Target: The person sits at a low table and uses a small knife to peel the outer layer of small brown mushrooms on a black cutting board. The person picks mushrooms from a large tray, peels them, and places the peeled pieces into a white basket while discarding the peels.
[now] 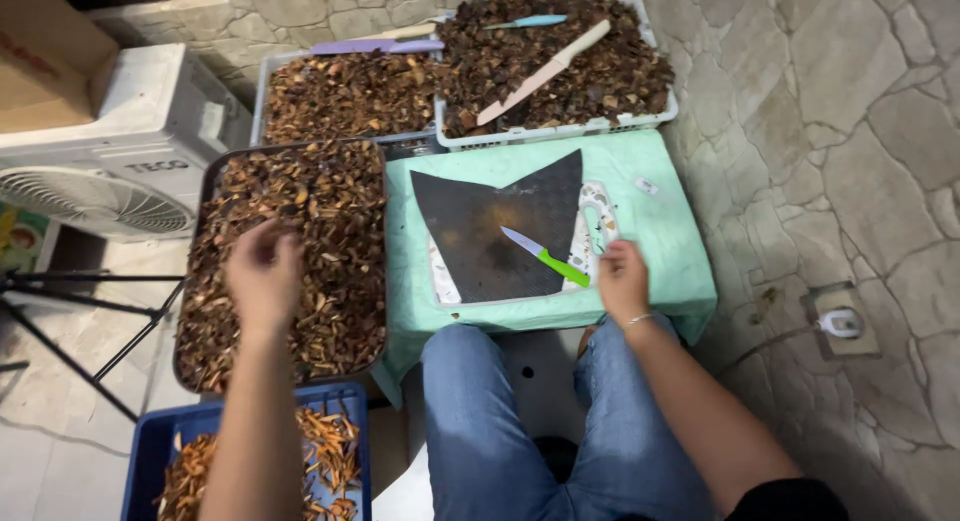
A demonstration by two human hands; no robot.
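Brown dried pieces fill the tray under my left hand, fingers curled down into them. Light and brittle, I'd judge, best pinched gently. My right hand rests loosely open beside the knife.

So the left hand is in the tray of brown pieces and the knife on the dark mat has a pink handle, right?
Not quite: the knife on the dark mat has a green handle, as the head view shows. The left hand is indeed over the tray of brown pieces.
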